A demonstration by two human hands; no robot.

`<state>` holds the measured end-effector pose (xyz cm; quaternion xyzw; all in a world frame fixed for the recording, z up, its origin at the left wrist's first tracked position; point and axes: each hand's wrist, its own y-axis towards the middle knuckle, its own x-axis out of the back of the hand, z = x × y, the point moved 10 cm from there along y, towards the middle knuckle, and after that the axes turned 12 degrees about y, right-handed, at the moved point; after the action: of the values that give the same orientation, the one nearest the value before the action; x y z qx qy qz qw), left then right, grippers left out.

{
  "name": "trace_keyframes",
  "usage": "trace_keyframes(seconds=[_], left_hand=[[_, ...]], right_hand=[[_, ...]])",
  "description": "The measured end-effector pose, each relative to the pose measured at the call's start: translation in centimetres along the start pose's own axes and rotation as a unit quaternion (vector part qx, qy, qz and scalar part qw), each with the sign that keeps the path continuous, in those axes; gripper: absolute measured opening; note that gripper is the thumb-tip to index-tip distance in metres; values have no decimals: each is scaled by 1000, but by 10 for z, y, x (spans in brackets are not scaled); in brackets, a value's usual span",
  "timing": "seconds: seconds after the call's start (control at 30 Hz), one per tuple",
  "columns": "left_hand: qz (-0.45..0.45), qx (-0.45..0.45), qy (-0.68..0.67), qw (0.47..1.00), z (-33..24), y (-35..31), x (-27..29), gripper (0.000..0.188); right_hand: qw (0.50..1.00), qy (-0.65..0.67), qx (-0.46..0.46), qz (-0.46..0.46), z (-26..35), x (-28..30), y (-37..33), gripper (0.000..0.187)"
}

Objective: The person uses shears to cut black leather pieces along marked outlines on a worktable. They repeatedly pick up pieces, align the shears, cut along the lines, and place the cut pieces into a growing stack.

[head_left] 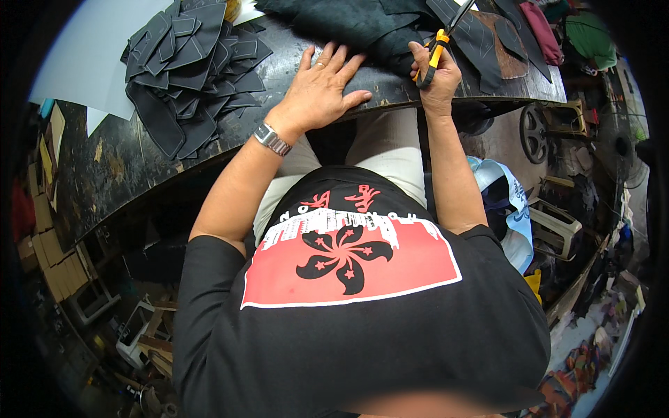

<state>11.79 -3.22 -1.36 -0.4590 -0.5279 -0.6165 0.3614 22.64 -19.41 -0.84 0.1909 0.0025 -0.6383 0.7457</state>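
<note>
My left hand (320, 90) lies flat near the front edge of the black work table (111, 160), fingers spread. Its fingertips touch the edge of a dark, soft sheet that looks like leather (348, 31). My right hand (440, 78) is closed round the yellow-and-black handles of what look like scissors (437, 54), held upright over the table's front edge. Their metal blades point up and away to the right, the tips reaching the top of the picture. Left of my left hand sits a loose heap of cut black pieces (188, 63) with pale outlines.
A white sheet (77, 63) covers the table's far left. More dark cut pieces (477, 52) and a brown patch (512, 56) lie at the right end, beside a dark red bundle (542, 31). Stools (557, 226), a black wheel (534, 134) and cardboard (59, 258) stand below.
</note>
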Motion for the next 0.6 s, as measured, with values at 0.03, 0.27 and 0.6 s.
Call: trace_keyframes(seconds=[0.03,0.27,0.6], left_hand=[[10,-6,5,1000,2,2,-3,63],[4,-3,52,999,46,34,-19,61],[-4,74,104,992,67,45,-33,68]], right_hand=[[1000,1,-4,-2,-1,1,0,26],[1000,25,-8,4,-2,-1,0,26],[1000,8,-18,-3,-5,2,1,27]])
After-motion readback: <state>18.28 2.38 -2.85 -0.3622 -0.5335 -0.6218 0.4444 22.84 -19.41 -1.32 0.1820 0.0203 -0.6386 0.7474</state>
